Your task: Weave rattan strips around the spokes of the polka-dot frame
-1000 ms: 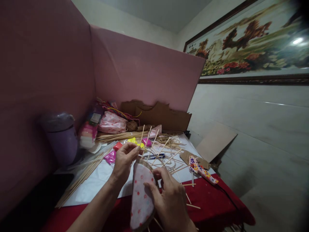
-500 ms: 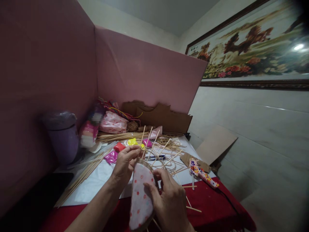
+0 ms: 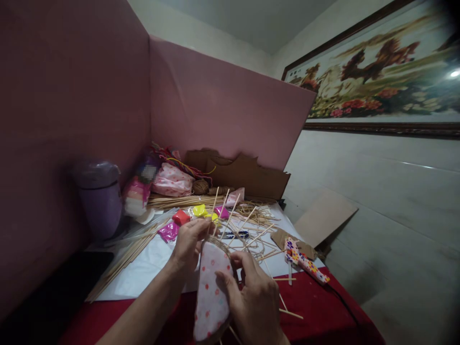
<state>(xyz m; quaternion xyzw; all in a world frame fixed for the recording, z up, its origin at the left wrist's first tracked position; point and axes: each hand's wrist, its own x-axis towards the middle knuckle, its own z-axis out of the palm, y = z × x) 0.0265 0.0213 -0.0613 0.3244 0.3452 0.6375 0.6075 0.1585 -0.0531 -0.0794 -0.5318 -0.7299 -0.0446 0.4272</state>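
Both my hands hold a small basket base (image 3: 212, 292) covered in white cloth with red dots, tilted on edge above the table. Thin wooden sticks (image 3: 230, 218) fan upward from its rim. My left hand (image 3: 189, 244) pinches the rim at the upper left, fingers closed around the sticks' bases. My right hand (image 3: 253, 299) grips the right side, thumb pressed on the dotted cloth and fingers curled near the woven rim.
A red cloth (image 3: 316, 311) and white paper (image 3: 147, 266) cover the table. On it lie loose sticks (image 3: 122, 256), coloured clay packets (image 3: 179, 218), a flowered glue gun (image 3: 305, 263), cardboard pieces (image 3: 247, 175), a dotted bag (image 3: 172, 179) and a purple jar (image 3: 98, 196). Pink boards (image 3: 223, 105) wall the back and left.
The view has shifted slightly, so everything sits a little further right. My hands keep their hold on the basket base, with the right fingers curling a bit more at the rim.
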